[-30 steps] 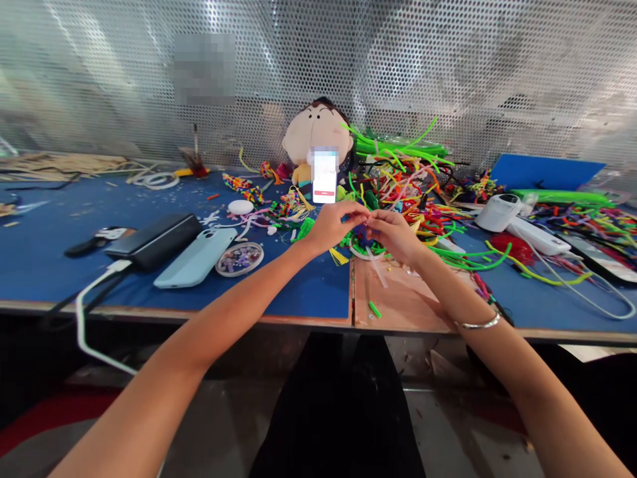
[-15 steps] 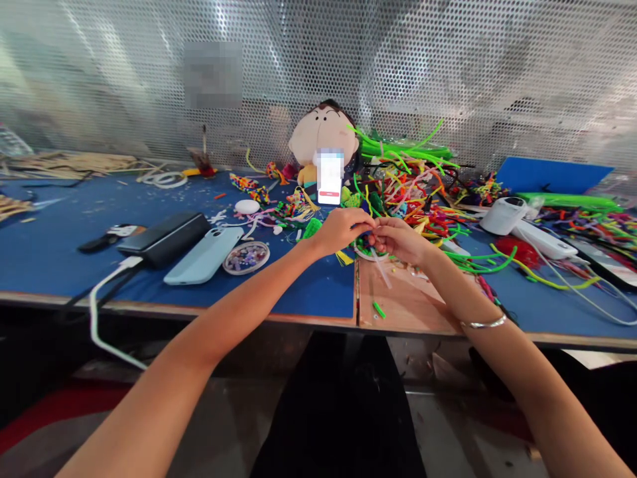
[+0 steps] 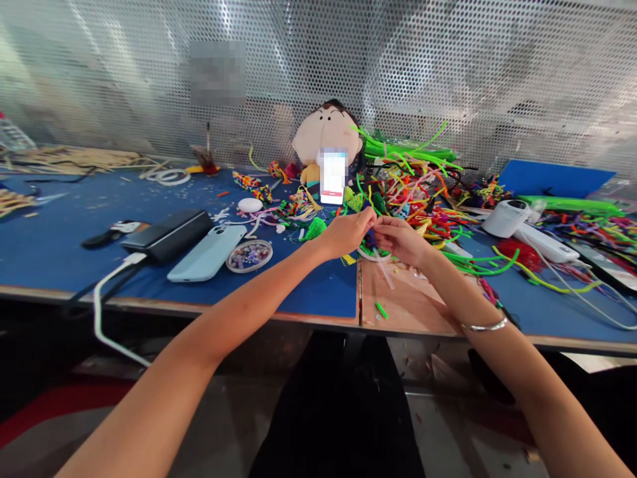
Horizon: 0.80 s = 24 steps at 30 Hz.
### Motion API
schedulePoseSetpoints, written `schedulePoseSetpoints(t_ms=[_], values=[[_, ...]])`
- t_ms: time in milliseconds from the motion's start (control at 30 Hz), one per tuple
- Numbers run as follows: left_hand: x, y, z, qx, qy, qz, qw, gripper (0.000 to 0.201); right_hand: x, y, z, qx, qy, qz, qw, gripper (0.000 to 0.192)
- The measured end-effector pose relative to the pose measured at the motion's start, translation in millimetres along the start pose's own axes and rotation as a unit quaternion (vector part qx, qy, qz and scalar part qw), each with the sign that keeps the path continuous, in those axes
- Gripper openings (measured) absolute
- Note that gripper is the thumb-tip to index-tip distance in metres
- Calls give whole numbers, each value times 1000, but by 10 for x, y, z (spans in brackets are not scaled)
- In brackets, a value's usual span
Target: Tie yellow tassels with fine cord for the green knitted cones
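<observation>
Two hands pinched together on a small dark-blue pipe-cleaner piece above the tabletop edge.

Both the left hand [image 3: 346, 232] and the right hand [image 3: 402, 240] are closed narrowly, fingertips meeting on the blue pipe-cleaner piece [image 3: 369, 238], which is held just over the bare wooden patch of the tabletop [image 3: 403, 302], in front of the heap of coloured pipe cleaners [image 3: 418, 192]. A pale stem [image 3: 385, 267] is seen hanging down from the grip. The piece is judged light, soft and fuzzy over a bendable wire core, easily deformed; it is best pinched close to the bend being worked. A plush doll [image 3: 326, 143], a propped phone [image 3: 333, 176] and a dish of beads [image 3: 249, 255] are seen nearby.
</observation>
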<state>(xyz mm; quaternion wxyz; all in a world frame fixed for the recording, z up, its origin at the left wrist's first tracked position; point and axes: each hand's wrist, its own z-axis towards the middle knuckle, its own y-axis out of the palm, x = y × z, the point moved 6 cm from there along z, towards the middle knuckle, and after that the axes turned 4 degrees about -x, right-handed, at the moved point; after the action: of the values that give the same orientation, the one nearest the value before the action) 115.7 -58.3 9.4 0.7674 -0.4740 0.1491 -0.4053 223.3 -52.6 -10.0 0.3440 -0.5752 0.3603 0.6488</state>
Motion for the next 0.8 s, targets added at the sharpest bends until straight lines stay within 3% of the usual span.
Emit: schedulePoseSetpoints(t_ms=[333,500,800], values=[[35,-8,-6,-7,-28,43,999,23,-128,7,1,64,-115,-74,988,25],[46,-13,-2,3,-31,56,998,24,-137,76,-40,44,-99,-48,993,29],[52,-49,-6,17,-40,81,996,28,-152,73,-59,64,-88,-36,993,32]])
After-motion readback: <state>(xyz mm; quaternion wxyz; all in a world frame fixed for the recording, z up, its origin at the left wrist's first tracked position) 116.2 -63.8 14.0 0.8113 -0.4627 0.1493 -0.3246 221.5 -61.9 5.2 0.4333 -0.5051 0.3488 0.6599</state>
